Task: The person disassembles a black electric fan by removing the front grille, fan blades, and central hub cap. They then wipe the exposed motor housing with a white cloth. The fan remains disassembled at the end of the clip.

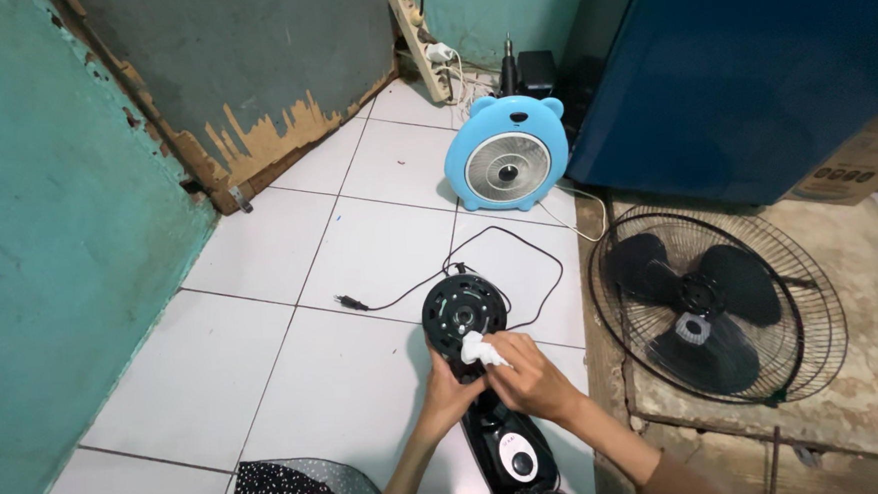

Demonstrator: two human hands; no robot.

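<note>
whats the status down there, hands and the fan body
Left hand steadies black fan body. Right hand presses white tissue onto its round head. Cord loose on floor, nothing blocking.

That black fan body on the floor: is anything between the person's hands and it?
Only a white cloth, pressed by the right hand against the round motor housing. The left hand grips the fan body directly, with nothing visible in between.
</note>
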